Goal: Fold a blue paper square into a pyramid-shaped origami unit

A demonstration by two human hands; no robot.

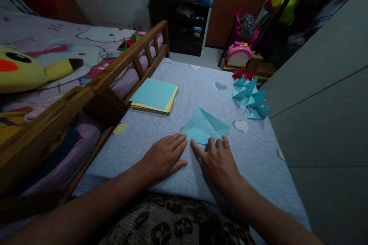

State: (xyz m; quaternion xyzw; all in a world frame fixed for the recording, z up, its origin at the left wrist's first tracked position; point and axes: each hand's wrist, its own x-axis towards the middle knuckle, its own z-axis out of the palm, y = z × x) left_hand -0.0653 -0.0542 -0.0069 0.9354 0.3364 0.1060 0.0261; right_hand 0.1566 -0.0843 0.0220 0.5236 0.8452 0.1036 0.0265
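A light blue folded paper (204, 125) lies on the pale blue bedsheet (161, 130) in front of me. My left hand (165, 156) rests flat on the sheet with fingers stretched out, its fingertips touching the paper's left corner. My right hand (217, 159) also lies flat, fingers spread, with the fingertips pressing on the paper's near edge. Neither hand holds anything.
A stack of square coloured papers (154, 95), blue on top, lies at the left by a wooden bed rail (129, 59). Several folded blue and red paper pieces (249, 95) sit at the right near a grey wall. A yellow plush toy (25, 71) lies on the neighbouring bed.
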